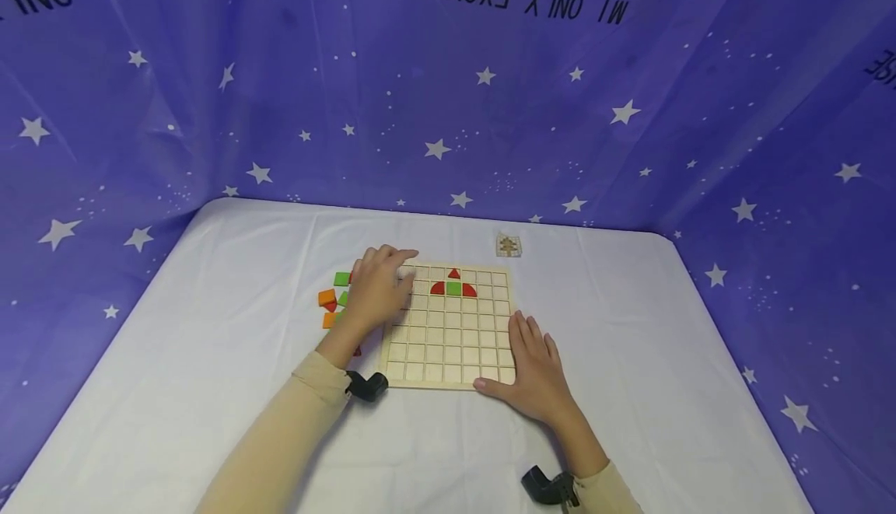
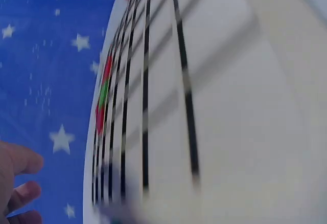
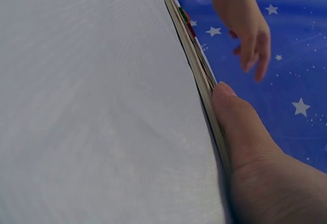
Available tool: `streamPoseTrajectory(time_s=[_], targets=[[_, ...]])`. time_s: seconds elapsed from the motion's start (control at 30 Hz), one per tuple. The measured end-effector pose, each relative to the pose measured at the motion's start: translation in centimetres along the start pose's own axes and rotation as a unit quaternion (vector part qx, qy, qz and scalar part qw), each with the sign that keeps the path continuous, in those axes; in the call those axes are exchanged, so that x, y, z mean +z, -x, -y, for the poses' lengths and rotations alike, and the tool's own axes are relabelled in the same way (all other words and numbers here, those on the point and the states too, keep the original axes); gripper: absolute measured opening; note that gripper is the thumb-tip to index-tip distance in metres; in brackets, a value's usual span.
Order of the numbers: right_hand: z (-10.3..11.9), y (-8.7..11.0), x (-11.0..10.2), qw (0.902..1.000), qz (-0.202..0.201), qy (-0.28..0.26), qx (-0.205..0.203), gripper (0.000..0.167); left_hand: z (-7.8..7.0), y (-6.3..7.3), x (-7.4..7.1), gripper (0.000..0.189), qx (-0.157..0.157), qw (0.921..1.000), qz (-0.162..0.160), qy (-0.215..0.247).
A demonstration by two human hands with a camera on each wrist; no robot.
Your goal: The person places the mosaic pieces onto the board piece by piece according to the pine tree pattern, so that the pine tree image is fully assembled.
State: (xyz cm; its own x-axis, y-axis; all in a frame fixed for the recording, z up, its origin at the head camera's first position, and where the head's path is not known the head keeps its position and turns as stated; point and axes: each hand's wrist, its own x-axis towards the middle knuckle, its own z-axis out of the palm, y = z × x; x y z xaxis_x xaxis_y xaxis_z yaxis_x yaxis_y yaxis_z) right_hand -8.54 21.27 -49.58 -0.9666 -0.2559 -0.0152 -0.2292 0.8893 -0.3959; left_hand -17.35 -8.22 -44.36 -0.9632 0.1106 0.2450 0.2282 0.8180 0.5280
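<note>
Wooden board (image 1: 451, 354) lies between the two hands, its squares marked by raised ribs. Right hand (image 1: 535, 374): thumb on the near edge, straight fingers along the right side; thumb and fingers spread apart around the corner. Left hand (image 1: 378, 288): over the board's left edge, thumb and fingers apart, fingers loosely bent. On the board, to the right of the left hand: green square (image 1: 453, 288) between two red rounded pieces (image 1: 437, 288), red triangle (image 1: 454, 274) on its far side. Left of the left hand: orange pieces (image 1: 326, 296) and green pieces (image 1: 341, 279), partly hidden by it. Beyond the right hand: small tile (image 1: 509, 246) with a tree shape, seen in the head view only. Right wrist view shows the left fingers pointing down in the air; left wrist view, the ribs close up.
</note>
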Motion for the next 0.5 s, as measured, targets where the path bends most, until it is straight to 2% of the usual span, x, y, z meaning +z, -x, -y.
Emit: streamPoseTrajectory(time_s=[0.13,0.3,0.4,0.5], targets=[[0.0,0.0,0.0,1.0,0.002,-0.006,-0.001,0.132,2.9,0.6,-1.2,0.039,-0.036,0.9993,-0.004,-0.006],[0.0,0.0,0.1,1.0,0.001,-0.007,0.0,0.132,6.2,1.2,-1.9,0.037,-0.076,0.9967,-0.006,-0.026],[0.0,0.0,0.1,1.0,0.002,-0.005,0.0,0.132,7.4,1.4,-2.1,0.034,-0.097,0.995,0.001,-0.027],[0.0,0.0,0.1,1.0,0.001,-0.004,0.001,0.132,7.8,1.4,-2.1,0.031,-0.108,0.994,0.005,-0.02]])
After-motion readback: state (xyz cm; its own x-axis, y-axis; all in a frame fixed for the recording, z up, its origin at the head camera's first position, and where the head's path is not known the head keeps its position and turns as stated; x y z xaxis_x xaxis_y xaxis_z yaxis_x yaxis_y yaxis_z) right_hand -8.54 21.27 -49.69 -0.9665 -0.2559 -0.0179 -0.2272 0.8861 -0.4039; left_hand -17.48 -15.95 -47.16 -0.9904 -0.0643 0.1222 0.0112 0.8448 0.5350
